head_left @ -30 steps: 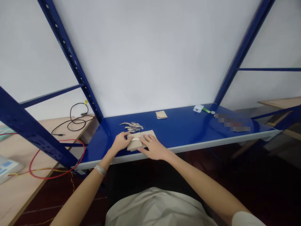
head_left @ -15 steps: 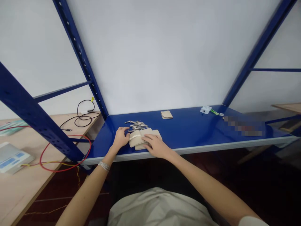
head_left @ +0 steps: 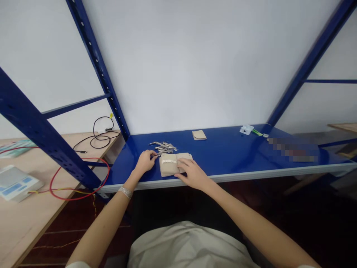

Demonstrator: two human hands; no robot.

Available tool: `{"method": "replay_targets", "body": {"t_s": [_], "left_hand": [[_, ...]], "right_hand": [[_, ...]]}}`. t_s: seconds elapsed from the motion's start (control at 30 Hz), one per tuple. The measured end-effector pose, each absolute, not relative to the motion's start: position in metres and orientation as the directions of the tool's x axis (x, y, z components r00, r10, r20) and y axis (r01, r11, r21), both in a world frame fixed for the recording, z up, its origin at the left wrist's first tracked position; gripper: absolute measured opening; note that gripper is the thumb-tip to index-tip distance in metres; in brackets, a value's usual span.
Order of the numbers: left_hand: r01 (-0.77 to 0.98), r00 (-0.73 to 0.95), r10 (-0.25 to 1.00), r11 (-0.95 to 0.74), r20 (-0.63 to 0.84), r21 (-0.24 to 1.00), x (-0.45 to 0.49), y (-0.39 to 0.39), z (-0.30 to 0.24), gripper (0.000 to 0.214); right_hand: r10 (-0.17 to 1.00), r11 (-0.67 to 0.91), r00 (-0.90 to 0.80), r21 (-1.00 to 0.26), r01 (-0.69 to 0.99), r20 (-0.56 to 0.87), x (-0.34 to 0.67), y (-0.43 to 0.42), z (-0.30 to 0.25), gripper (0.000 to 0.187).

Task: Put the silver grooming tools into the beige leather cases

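An opened beige folding case [head_left: 168,169] with a white elastic strip across its left panel lies near the table's front edge. The fingers of my right hand [head_left: 192,173] rest over its right panel, with the thumb at the lower edge, holding it. At the case's upper left corner, my left hand [head_left: 145,161] pinches a small silver metal tool [head_left: 158,155], mostly covered by the fingers. Just behind the case is a loose pile of small silver metal tools [head_left: 166,147], too small to tell apart.
A second beige case [head_left: 199,135] lies closed farther back on the blue table [head_left: 223,152]. A white packet [head_left: 246,130] and a green item [head_left: 257,132] sit toward the right. Blue uprights [head_left: 97,63] frame the table. A scale [head_left: 18,182] and cables [head_left: 102,137] occupy the left bench.
The case now lies flatter and squarer, its left panel and elastic strip facing up. My left hand has a small metal tool between its fingertips; my right hand has shifted slightly right.
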State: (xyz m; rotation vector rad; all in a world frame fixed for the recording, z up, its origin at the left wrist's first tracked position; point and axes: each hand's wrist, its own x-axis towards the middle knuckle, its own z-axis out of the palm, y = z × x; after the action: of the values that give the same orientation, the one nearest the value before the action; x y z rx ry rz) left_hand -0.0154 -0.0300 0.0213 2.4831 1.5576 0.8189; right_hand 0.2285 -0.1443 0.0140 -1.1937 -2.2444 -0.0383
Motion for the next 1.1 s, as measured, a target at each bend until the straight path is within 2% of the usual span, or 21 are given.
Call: {"method": "replay_targets", "body": {"t_s": [0.1, 0.23, 0.37, 0.47, 0.67, 0.83, 0.97, 1.1], "left_hand": [[0.802, 0.333, 0.858, -0.476, 0.39, 0.362, -0.017, -0.032, 0.022, 0.019], [0.805, 0.32, 0.854, -0.473, 0.409, 0.358, -0.018, -0.035, 0.022, 0.02], [0.803, 0.342, 0.854, -0.482, 0.392, 0.35, -0.018, -0.029, 0.023, 0.021], [0.79, 0.36, 0.85, -0.497, 0.386, 0.358, -0.017, -0.02, 0.024, 0.02], [0.773, 0.35, 0.846, -0.504, 0.403, 0.386, -0.016, -0.013, 0.02, 0.018], [0.768, 0.265, 0.862, -0.46, 0.433, 0.446, -0.024, -0.018, 0.019, 0.017], [0.7, 0.18, 0.891, -0.414, 0.416, 0.582, -0.021, -0.032, 0.032, 0.02], [0.557, 0.248, 0.837, -0.535, 0.487, 0.636, -0.002, -0.052, 0.046, 0.023]], "right_hand": [[0.731, 0.635, -0.467, -0.245, 0.733, 0.497, 0.225, -0.141, 0.017, 0.049], [0.727, 0.648, -0.519, -0.2, 0.735, 0.45, 0.216, -0.134, 0.018, 0.036], [0.714, 0.656, -0.561, -0.12, 0.746, 0.418, 0.211, -0.123, 0.019, 0.032], [0.726, 0.645, -0.547, -0.138, 0.752, 0.417, 0.213, -0.115, 0.021, 0.029], [0.729, 0.649, -0.495, -0.248, 0.719, 0.472, 0.218, -0.116, 0.016, 0.03], [0.756, 0.622, -0.392, -0.388, 0.68, 0.525, 0.222, -0.122, 0.017, 0.048], [0.786, 0.573, -0.216, -0.55, 0.608, 0.58, 0.221, -0.113, 0.029, 0.043], [0.873, 0.466, -0.06, -0.79, 0.398, 0.484, 0.21, -0.094, 0.038, 0.041]]}}
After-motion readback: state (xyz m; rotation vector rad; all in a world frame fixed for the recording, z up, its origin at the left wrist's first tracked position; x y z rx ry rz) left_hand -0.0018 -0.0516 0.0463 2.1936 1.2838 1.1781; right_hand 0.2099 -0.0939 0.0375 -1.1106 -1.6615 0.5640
